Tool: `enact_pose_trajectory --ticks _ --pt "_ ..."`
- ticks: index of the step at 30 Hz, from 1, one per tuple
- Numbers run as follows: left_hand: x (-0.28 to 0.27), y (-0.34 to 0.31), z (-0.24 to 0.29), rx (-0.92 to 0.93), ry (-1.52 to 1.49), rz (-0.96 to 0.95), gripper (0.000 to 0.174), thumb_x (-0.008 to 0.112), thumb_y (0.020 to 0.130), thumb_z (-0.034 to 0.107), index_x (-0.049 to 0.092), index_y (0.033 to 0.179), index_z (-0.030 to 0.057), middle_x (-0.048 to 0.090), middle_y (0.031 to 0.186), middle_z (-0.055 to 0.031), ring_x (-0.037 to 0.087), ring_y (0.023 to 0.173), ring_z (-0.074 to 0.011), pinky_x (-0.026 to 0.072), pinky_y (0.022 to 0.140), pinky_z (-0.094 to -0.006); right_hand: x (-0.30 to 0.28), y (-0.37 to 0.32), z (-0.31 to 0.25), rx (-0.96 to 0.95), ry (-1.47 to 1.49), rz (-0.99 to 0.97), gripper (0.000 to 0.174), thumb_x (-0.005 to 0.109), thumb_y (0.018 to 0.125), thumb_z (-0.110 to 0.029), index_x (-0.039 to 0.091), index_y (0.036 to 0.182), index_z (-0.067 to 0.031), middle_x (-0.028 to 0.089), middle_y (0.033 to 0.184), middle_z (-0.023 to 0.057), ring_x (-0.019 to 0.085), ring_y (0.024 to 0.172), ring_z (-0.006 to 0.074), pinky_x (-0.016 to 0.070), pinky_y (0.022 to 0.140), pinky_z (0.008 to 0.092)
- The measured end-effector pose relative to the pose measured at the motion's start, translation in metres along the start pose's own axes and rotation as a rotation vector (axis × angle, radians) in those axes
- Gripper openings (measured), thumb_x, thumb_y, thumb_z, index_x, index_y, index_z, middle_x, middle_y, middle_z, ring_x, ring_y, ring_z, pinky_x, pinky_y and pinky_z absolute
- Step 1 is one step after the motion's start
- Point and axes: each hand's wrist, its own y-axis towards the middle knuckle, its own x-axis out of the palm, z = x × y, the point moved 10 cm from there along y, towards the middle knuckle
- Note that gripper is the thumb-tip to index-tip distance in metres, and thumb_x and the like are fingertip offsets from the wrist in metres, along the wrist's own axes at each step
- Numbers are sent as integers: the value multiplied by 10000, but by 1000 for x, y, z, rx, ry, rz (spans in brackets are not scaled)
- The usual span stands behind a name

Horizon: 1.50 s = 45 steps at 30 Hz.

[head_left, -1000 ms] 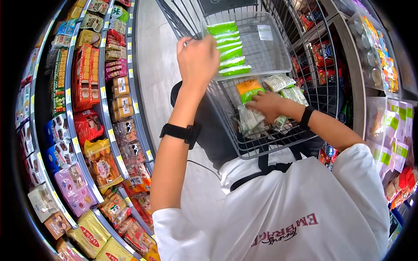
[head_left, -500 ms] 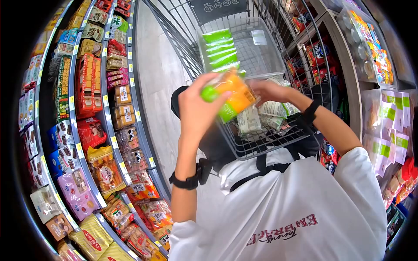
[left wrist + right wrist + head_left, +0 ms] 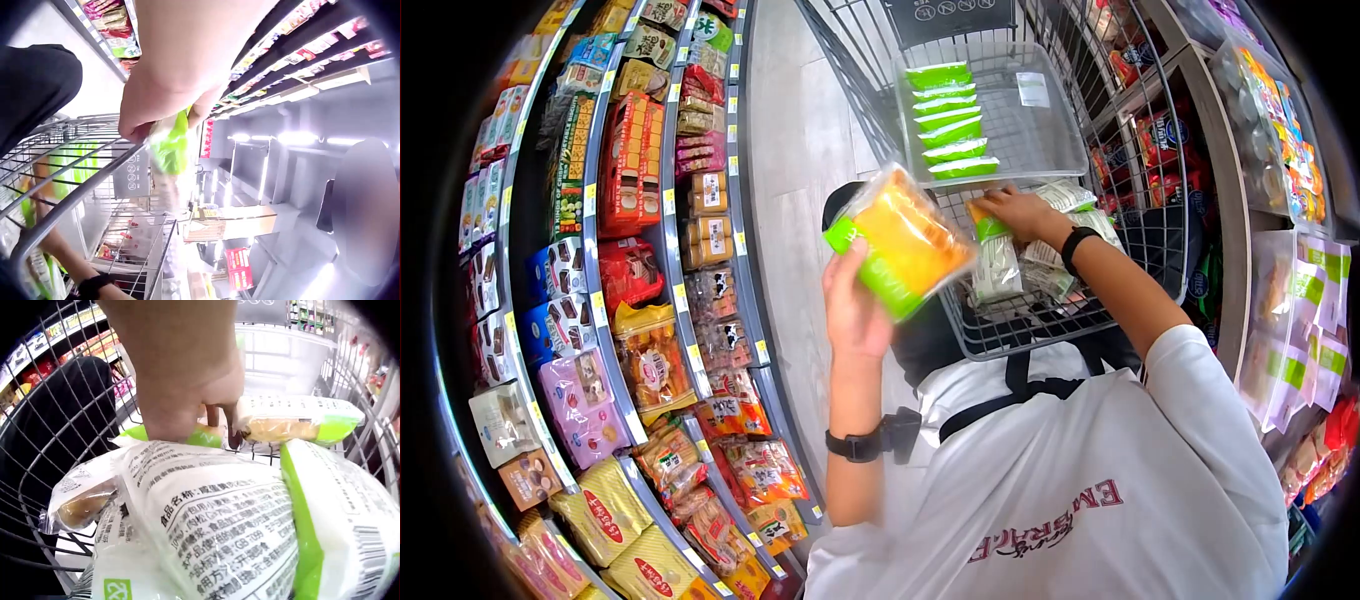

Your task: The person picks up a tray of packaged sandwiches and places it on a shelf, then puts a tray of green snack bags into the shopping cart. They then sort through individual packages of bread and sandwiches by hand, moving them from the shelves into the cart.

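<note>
My left hand (image 3: 858, 305) grips an orange-and-green snack packet (image 3: 905, 245) by its lower left side, in front of the cart's left edge. The left wrist view shows the packet's green end (image 3: 172, 147) below the left hand (image 3: 178, 103). My right hand (image 3: 1028, 215) reaches into the cart basket with its fingers on another orange-and-green packet (image 3: 988, 222). White-backed packets (image 3: 212, 519) lie around and below the right hand (image 3: 187, 406) in the right wrist view. Behind them, a clear plastic bin (image 3: 1050, 145) holds a row of green packets (image 3: 952, 133) along its left side.
The wire cart (image 3: 1012, 350) stands in front of my knees. Shelves of packaged snacks (image 3: 632, 165) run along the left. At the right are a wooden shelf edge (image 3: 1218, 150) and clear bins with hanging packets (image 3: 1290, 330). Grey floor (image 3: 785, 150) lies between cart and left shelves.
The left hand has picked up an orange-and-green packet from the basket and moved it left, turning its front to view. The right hand has lifted briefly and gone back down to another packet.
</note>
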Motion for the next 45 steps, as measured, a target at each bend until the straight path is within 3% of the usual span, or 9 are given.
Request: enact_pose_trajectory --ticks 13,16,20,28,30,32,37,41,45 --pt "26 -18 9 259 261 69 414 482 1035 193 383 1419 74 521 1350 -91 533 1227 -213 449 1024 -390 -64 -23 4 20 533 190 544 664 759 -155 555 1276 -24 654 1074 231 654 930 364 518 852 444" --pt "42 -20 8 306 293 39 460 489 1026 166 322 1440 55 486 1357 -106 502 1220 -185 400 1042 -352 -76 -58 -8 202 758 -134 519 645 767 -144 584 1262 -2 670 1015 165 662 881 273 533 827 390" --pt "54 -17 -1 340 333 16 465 499 1018 170 315 1427 51 466 1348 -102 480 1216 -173 380 1047 -342 -148 -114 -16 365 1362 204 512 610 822 -106 533 1316 3 650 998 65 645 888 160 548 763 309" --pt "75 2 -27 184 371 -25 511 653 938 183 413 1368 45 558 1283 -104 578 1148 -201 479 964 -345 -227 -157 -121 -208 490 810 434 671 886 -170 562 1280 -23 655 1124 97 639 943 174 530 828 291" --pt "58 -5 -19 180 308 31 503 676 909 142 445 1339 21 587 1250 -107 606 1112 -208 503 940 -350 -176 -123 -63 -46 1404 401 371 661 886 -138 589 1234 -28 650 1123 121 647 990 238 525 857 330" --pt "49 -17 -8 186 301 8 519 672 902 132 434 1350 20 581 1258 -117 603 1129 -219 500 956 -365 -128 -95 -19 193 1301 233 415 679 836 -65 582 1239 -45 657 1092 134 652 1009 296 522 883 373" --pt "22 -35 2 69 248 -3 508 620 918 161 436 1365 3 587 1270 -137 605 1146 -255 483 992 -398 -24 -45 -70 -202 -50 -69 699 773 670 -29 544 1314 -174 485 1416 103 452 1325 327 443 1015 498" --pt "-3 -46 0 -5 59 42 489 608 925 179 456 1355 1 592 1283 -146 611 1145 -264 487 986 -406 20 -33 -86 -284 -238 -271 635 721 786 -97 519 1371 -245 338 1562 53 262 1461 331 320 1134 549" --pt "-11 -51 2 -25 67 50 481 612 925 172 463 1351 5 595 1277 -135 615 1137 -256 493 976 -398 14 -28 -86 -378 -180 -293 466 700 803 -172 617 1259 -221 433 1503 29 371 1400 289 387 1055 532"
